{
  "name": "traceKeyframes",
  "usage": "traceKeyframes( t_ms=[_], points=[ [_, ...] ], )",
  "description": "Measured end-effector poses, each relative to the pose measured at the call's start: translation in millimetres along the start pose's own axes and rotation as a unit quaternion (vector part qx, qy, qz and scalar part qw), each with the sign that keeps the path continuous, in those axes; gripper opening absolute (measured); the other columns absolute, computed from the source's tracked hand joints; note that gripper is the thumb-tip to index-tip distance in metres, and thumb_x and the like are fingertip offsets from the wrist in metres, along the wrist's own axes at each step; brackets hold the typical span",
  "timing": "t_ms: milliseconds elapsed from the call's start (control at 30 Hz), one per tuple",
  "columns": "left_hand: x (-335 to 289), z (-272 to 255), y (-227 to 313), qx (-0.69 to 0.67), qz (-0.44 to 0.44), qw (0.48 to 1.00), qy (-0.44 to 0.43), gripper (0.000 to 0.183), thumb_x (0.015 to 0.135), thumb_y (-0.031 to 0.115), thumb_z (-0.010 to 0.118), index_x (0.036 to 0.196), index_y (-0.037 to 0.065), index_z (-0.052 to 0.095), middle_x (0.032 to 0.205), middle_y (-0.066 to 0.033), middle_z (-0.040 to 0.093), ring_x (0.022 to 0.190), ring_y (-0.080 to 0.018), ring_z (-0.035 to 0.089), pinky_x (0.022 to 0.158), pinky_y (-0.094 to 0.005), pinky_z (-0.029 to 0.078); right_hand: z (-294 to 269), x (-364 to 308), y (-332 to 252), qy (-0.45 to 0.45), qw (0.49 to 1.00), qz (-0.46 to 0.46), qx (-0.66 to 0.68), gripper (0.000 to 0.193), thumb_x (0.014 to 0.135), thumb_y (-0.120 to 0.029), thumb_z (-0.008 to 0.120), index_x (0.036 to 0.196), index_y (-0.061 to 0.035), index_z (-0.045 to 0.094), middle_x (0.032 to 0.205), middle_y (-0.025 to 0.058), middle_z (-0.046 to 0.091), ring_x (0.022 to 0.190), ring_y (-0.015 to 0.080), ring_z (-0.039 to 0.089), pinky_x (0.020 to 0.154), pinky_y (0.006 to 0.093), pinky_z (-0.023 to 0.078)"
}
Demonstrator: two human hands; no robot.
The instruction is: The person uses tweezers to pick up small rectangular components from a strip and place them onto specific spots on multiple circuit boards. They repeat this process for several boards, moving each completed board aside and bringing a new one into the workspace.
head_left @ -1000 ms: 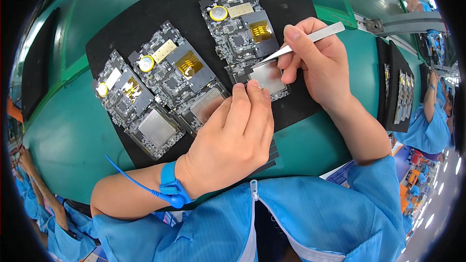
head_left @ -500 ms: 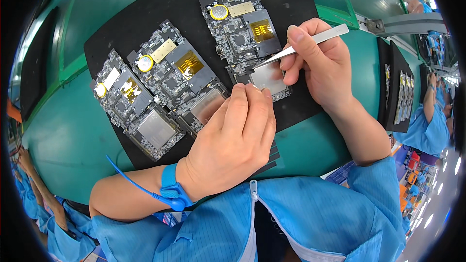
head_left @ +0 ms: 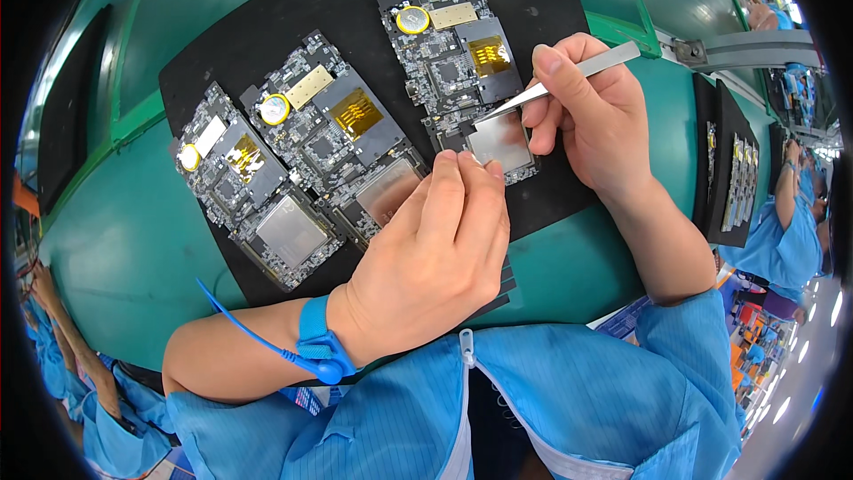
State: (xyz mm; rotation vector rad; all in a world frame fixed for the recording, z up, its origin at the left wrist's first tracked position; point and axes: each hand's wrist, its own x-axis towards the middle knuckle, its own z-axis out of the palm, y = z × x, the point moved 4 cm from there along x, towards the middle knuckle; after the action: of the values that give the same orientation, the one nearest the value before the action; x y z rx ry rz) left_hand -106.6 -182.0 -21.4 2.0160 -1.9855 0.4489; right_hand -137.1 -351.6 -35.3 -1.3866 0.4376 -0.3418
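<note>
My right hand (head_left: 597, 124) pinches silver tweezers (head_left: 569, 78) between thumb and fingers. Their tips point down-left onto the rightmost circuit board (head_left: 442, 76), just above its silver metal shield (head_left: 503, 142). My left hand (head_left: 435, 244), with a blue wrist strap (head_left: 313, 329) on its wrist, has its fingertips pinched together at that board's lower left part. Whatever they hold is hidden behind the fingers. A middle circuit board (head_left: 320, 153) lies partly under my left hand. Beside it rests a left circuit board (head_left: 224, 188). Each board carries a round yellow-rimmed cell and amber tape.
The boards lie on a black mat (head_left: 355, 27) over a green tabletop (head_left: 115, 240). At the right, a dark tray (head_left: 730, 173) holds more boards near a grey metal bar (head_left: 755, 49). Other people in blue work at both sides.
The whole view has shifted slightly, so the boards appear a little farther right. Both hands keep their grip, and the tweezer tips stay at nearly the same spot on the board.
</note>
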Motion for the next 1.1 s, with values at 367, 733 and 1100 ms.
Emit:
traceKeyframes(
  t_ms=[367, 733, 1100],
  points=[
    [-0.6, 0.6, 1.0, 0.002, 0.001, 1.000, -0.002, 0.030, 0.074, 0.008, 0.064, 0.100, -0.007, 0.064, 0.097, -0.0184, 0.060, 0.093, -0.0303, 0.058, 0.074, -0.0316, 0.053, 0.1, -1.7, 0.9, 0.013, 1.000, -0.005, -0.007, 0.023, 0.091, -0.022, 0.058, 0.086, -0.0011, 0.049, 0.062, 0.0088, 0.061, 0.044, 0.0112, 0.057, 0.041, 0.0203, 0.044],
    [-0.3, 1.0, 0.9, 0.001, 0.007, 1.000, 0.007, 0.030, 0.074, 0.008, 0.064, 0.099, -0.008, 0.064, 0.095, -0.0191, 0.060, 0.092, -0.0307, 0.058, 0.074, -0.0316, 0.054, -0.1, -3.2, 1.2, 0.021, 1.000, -0.017, 0.002, 0.022, 0.092, -0.021, 0.057, 0.086, -0.0021, 0.049, 0.062, 0.0088, 0.060, 0.045, 0.0107, 0.057, 0.042, 0.0193, 0.045],
    [-0.9, 0.1, 1.3, -0.003, 0.001, 1.000, -0.001, 0.033, 0.071, 0.006, 0.062, 0.101, -0.008, 0.063, 0.100, -0.0207, 0.059, 0.091, -0.0306, 0.058, 0.075, -0.0316, 0.053, 1.4, -4.0, 2.9, 0.018, 0.999, -0.028, -0.013, 0.022, 0.091, -0.021, 0.058, 0.086, -0.0012, 0.050, 0.062, 0.0076, 0.061, 0.046, 0.0094, 0.057, 0.041, 0.0181, 0.044]
  ],
)
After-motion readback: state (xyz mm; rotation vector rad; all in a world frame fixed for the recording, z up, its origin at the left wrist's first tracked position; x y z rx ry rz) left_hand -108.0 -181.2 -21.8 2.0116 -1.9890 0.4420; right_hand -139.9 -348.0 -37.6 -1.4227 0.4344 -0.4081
